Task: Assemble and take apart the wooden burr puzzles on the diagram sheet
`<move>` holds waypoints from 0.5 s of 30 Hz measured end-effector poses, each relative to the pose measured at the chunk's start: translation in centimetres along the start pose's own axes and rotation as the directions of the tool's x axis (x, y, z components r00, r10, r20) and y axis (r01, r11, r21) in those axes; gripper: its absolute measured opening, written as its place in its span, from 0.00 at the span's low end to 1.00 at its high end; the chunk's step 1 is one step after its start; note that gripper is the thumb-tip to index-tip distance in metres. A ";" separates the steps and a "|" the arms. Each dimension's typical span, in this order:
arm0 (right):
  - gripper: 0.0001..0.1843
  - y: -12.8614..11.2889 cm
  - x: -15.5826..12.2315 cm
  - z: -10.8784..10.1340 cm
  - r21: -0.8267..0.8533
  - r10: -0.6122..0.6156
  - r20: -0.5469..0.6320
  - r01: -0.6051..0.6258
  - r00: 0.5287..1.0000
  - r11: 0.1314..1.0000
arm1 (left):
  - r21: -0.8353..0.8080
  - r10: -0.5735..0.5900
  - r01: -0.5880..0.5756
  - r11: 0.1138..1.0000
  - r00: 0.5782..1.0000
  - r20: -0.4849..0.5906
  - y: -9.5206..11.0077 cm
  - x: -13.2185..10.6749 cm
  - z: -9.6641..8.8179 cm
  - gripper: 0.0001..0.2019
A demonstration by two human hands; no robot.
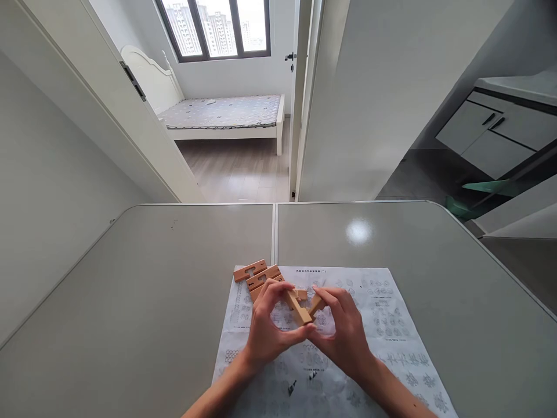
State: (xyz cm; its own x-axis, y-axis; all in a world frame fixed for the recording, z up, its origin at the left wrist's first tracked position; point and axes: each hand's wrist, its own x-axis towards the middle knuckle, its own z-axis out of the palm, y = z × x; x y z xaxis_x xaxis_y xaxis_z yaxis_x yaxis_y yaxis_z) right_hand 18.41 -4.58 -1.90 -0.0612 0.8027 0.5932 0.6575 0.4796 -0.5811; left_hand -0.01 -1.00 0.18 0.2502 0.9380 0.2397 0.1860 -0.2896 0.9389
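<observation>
Between its thumb and fingers, my left hand (268,325) grips a notched wooden puzzle piece (300,310), which slants down toward the right. My right hand (344,328) pinches a second, shorter-looking wooden puzzle piece (317,304) at an angle against the first. Both thumbs almost meet below the pieces. Just beyond the left fingers lie several numbered wooden pieces with cut-outs, among them one at the far left (250,270). Another bit of light wood (301,294) shows behind the held pieces; whether it joins them I cannot tell.
Under my hands a printed instruction sheet (383,313) with small line diagrams covers the near middle of the grey table (143,302). A seam runs down the table's centre. Past its far edge are a doorway, a bed (226,113) and a window.
</observation>
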 end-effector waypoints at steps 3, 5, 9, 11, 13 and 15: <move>0.31 0.2 0.0 0.2 -0.022 0.071 0.025 -0.071 0.997 0.997 | 0.102 0.038 -0.030 0.994 0.997 -0.073 -0.2 0.1 -0.2 0.32; 0.31 0.3 0.0 0.3 -0.019 0.109 0.044 -0.109 0.993 0.994 | 0.168 0.049 -0.030 0.985 0.993 -0.110 -0.2 0.2 -0.4 0.32; 0.31 0.6 0.1 0.2 0.025 0.180 0.083 -0.183 0.980 0.983 | 0.305 0.099 -0.057 0.951 0.988 -0.122 -0.5 0.8 -1.2 0.32; 0.31 0.7 0.2 0.1 0.058 0.212 0.119 -0.220 0.970 0.974 | 0.361 0.119 -0.070 0.930 0.986 -0.113 -0.7 1.1 -1.6 0.32; 0.32 0.7 0.4 -0.1 0.099 0.228 0.164 -0.246 0.960 0.964 | 0.392 0.113 -0.063 0.918 0.988 -0.105 -0.9 1.3 -1.9 0.31; 0.32 0.7 0.6 -0.2 0.139 0.227 0.224 -0.261 0.948 0.955 | 0.402 0.100 -0.053 0.914 0.990 -0.096 -1.1 1.5 -2.1 0.30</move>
State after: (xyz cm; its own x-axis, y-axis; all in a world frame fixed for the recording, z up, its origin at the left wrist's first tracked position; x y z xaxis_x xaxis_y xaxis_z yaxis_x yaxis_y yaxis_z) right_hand 18.99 -3.90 -1.83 -0.0769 0.9490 0.3058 0.5398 0.2975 -0.7875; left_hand -1.81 1.10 -0.01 0.1752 0.9182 0.3551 0.5389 -0.3913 0.7460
